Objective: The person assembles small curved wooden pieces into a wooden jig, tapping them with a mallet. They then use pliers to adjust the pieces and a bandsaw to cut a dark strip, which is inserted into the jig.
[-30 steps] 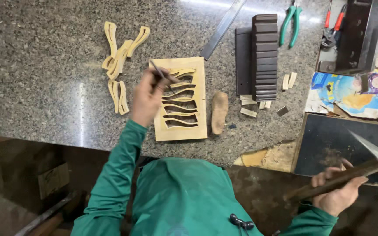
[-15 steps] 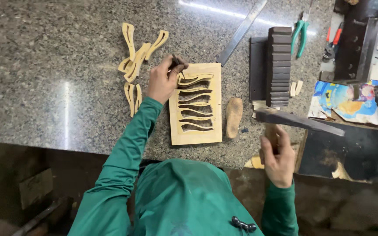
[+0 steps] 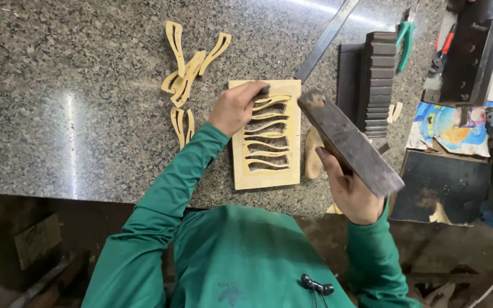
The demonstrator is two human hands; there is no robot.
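Observation:
A light wooden board [image 3: 292, 171] with several wavy cut-outs lies on the granite worktop [image 3: 87, 85]. My left hand [image 3: 236, 107] rests on the board's top left corner, shut on a small dark tool [image 3: 265, 90] whose tip sits at the top cut-out. My right hand [image 3: 349, 191] grips a heavy dark metal bar [image 3: 346, 140] and holds it raised at a slant over the board's right edge, its far end near the top right corner. A small rounded wooden piece [image 3: 313, 159] lies just right of the board, partly hidden by the bar.
Several curved wooden cut-out pieces [image 3: 186, 74] lie left of the board. A long metal strip [image 3: 326, 37] runs diagonally behind it. A stack of dark blocks [image 3: 378, 80], green-handled pliers [image 3: 404, 35], a dark slab [image 3: 443, 185] and metal machine parts [image 3: 475, 51] crowd the right side.
My right hand has brought the metal bar up from low on the right to a slant over the board's right edge. My left hand has stayed on the board's top left corner with its tool.

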